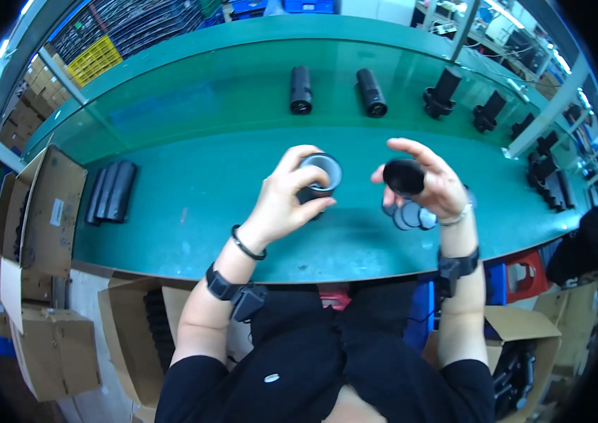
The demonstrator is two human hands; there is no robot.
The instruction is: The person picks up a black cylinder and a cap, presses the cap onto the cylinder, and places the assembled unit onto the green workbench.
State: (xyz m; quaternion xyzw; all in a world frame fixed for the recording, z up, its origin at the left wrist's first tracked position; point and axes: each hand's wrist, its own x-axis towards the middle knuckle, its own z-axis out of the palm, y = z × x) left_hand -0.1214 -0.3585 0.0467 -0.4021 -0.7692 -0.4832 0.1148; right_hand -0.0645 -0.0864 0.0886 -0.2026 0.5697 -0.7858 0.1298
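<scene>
My left hand [283,189] is closed round a short black cylindrical part [338,169], with its open end tilted up and a pale grey inside showing. The thumb and a finger reach over that rim. In my right hand [443,185] a round black cap or disc [404,177] rests against the fingers, with the index finger stretched out above it. The two parts are apart, held over the green table [242,247]. Below my right hand lie several flat round discs [407,216], dark-rimmed and partly hidden by it.
Two black cylinders [301,90] lie at the back of the table. Flanged black parts [441,96] stand along the right side. Several black tubes [111,192] lie at the left, beside an open cardboard box [54,211]. Another open box [126,328] stands below the table's front edge.
</scene>
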